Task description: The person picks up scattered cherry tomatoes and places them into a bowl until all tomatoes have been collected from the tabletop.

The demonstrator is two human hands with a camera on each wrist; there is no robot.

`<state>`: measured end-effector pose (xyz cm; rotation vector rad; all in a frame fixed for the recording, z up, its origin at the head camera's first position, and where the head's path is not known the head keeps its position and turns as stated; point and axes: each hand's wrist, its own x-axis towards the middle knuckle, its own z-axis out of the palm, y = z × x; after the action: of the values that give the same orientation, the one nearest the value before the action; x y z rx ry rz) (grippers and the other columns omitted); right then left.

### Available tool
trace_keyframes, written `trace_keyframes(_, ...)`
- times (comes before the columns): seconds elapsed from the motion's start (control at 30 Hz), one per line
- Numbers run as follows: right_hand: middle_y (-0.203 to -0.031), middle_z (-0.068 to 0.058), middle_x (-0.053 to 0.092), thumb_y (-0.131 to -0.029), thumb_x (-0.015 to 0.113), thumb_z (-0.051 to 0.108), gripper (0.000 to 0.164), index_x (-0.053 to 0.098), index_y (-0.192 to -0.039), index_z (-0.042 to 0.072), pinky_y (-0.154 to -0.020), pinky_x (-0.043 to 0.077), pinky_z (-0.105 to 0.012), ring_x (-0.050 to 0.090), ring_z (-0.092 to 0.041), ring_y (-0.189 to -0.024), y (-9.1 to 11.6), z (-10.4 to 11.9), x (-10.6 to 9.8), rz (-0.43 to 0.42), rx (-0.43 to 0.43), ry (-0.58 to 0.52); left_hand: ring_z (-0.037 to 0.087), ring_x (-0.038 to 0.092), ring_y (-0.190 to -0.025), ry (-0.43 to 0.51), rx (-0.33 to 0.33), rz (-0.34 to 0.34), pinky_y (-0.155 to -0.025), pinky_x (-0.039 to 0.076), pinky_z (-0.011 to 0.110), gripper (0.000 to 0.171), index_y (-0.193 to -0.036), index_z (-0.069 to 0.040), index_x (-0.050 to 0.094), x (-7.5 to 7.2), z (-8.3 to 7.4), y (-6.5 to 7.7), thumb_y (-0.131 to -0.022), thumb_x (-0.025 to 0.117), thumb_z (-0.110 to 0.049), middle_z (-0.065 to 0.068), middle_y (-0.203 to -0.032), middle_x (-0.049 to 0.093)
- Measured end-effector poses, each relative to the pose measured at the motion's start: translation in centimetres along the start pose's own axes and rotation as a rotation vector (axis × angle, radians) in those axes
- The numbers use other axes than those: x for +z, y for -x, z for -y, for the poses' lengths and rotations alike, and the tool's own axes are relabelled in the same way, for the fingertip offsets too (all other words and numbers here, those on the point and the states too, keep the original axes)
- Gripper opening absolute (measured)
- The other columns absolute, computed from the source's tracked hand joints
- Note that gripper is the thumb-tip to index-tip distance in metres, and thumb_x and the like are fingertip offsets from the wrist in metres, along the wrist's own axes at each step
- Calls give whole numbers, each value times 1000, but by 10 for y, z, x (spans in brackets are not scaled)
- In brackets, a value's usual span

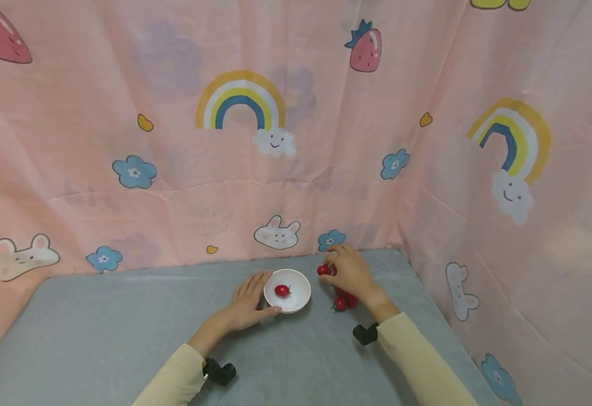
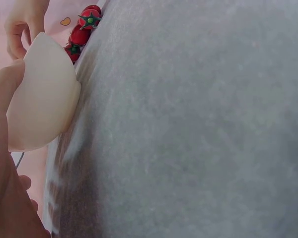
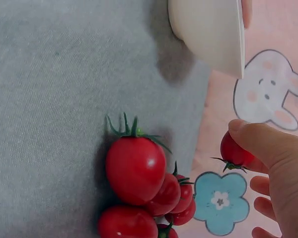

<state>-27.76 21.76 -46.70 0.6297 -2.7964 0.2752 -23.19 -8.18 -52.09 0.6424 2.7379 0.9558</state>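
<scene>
A white bowl (image 1: pixel 302 290) stands on the grey table with one cherry tomato (image 1: pixel 282 291) inside. My left hand (image 1: pixel 245 304) rests along the bowl's left side, thumb at the near rim and fingers spread at the far side. In the left wrist view the thumb touches the outer wall of the bowl (image 2: pixel 44 94). Between thumb and fingers my right hand (image 1: pixel 350 273) pinches another cherry tomato (image 3: pixel 234 151), raised off the table. Below that hand lies a pile of cherry tomatoes (image 3: pixel 136 171) with green stems, partly hidden by it in the head view.
The grey tabletop (image 1: pixel 123 327) extends left and toward me. A pink printed cloth (image 1: pixel 174 214) hangs behind the table's far edge and along the right side. Each wrist carries a black camera mount (image 1: pixel 219 372).
</scene>
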Motion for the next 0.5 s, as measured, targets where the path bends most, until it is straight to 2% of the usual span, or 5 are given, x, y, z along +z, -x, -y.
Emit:
trace_keyframes(0.27, -134, -11, 62, -80, 82, 38, 31, 76, -100, 15, -111, 40, -55, 51, -32, -130, -3, 12, -10, 31, 4, -3, 39, 7, -155, -1, 1, 3, -119, 11, 66, 93, -160, -24, 14, 0, 0, 0, -89, 60, -63, 11, -168, 13)
trace_keyframes(0.5, -135, -8, 61, -79, 82, 37, 30, 75, -101, 18, -110, 42, -54, 52, -31, -131, -7, 29, -22, 31, -30, 0, 39, 8, -155, -2, -2, 2, -119, 11, 66, 93, -160, -24, 14, 0, 0, 0, -89, 60, -63, 11, -168, 13)
